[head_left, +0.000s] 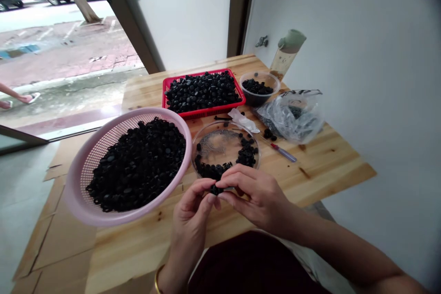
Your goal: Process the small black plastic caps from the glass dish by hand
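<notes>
My left hand [193, 211] and my right hand [260, 197] meet over the front of the table, their fingertips closed around a small round black part [216, 189]. A short pale sliver shows at my right fingers; I cannot make out what it is. Just beyond my hands stands a clear round dish [220, 142] with black parts along its near and right sides and thin dark strands at the back. To the left, a pink basket [74, 188] holds a heap of black ring-like parts.
A red basket [203, 112] of black pieces sits at the back, beside a clear bowl [260, 96]. A plastic bag [296, 119], bottle [287, 53], white tissue [244, 120] and purple-handled tool [284, 152] lie or stand on the right. A white wall [361, 78] borders the table.
</notes>
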{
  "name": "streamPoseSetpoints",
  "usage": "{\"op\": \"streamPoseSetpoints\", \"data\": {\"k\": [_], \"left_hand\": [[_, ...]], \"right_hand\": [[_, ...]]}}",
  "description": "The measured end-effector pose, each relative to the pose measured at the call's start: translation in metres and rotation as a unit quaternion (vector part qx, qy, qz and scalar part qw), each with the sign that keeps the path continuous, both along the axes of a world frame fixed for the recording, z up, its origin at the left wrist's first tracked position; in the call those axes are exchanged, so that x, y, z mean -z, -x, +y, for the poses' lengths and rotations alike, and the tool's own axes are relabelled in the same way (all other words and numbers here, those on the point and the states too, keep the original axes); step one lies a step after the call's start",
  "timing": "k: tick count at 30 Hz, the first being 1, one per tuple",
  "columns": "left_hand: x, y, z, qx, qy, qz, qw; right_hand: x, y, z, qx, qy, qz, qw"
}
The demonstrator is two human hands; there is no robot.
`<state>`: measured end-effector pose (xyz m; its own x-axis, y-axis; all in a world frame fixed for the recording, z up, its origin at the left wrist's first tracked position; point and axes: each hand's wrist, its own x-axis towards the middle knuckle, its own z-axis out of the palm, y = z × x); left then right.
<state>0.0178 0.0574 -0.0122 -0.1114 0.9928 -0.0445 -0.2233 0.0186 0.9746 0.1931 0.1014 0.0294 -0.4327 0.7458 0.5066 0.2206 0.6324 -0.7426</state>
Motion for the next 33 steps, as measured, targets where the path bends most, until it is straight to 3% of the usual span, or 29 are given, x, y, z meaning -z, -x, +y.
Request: {"op": "streamPoseSetpoints", "data": {"k": [18,33], "left_hand": [[0.001,-0.006,-0.002,-0.018,0.1,-0.158,0.982],[0.008,0.002,-0.015,-0.009,-0.034,-0.051,0.998]], "right_hand": [[-0.003,0.006,-0.003,0.004,0.002,-0.05,0.999],[0.003,0.001,-0.004,-0.03,0.044,0.046,0.998]]}}
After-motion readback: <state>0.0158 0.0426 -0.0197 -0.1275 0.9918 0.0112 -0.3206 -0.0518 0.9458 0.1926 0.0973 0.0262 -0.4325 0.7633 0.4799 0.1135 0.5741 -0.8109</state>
